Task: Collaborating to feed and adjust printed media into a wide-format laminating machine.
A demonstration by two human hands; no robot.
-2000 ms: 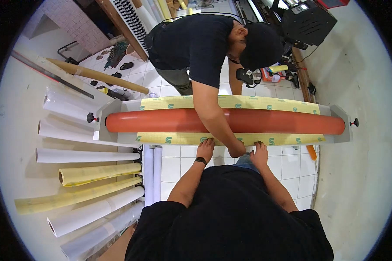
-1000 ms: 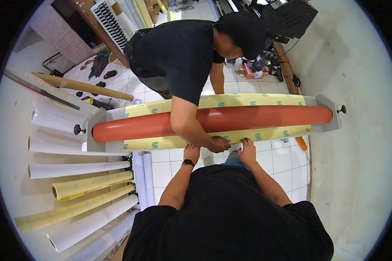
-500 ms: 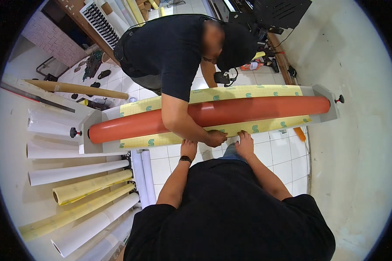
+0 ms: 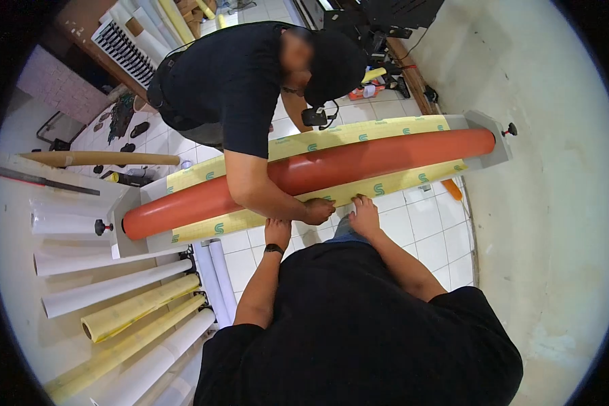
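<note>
A long red roller (image 4: 304, 170) spans the grey machine bed, with a yellow printed backing sheet (image 4: 406, 177) running beneath it and showing on both sides. At the sheet's near edge, left of centre, my left hand (image 4: 277, 233) has its fingers closed on it, partly hidden near the co-worker's forearm. To the right, my right hand (image 4: 365, 216) pinches the same edge with curled fingers. Between my hands, the co-worker's hand (image 4: 318, 211) reaches over the roller and touches the sheet with its fingertips.
A co-worker (image 4: 216, 88) leans over the machine from the far side. Dark knobs (image 4: 103, 227) stick out at both machine ends. White and yellow rolls (image 4: 142, 308) hang along the left wall. A cardboard tube (image 4: 101, 159) lies at left, and a bare wall (image 4: 541, 203) stands at right.
The whole view has shifted and turned slightly, so the roller and sheet sit further left and more slanted. My hands and the co-worker's hand keep nearly the same places on the sheet.
</note>
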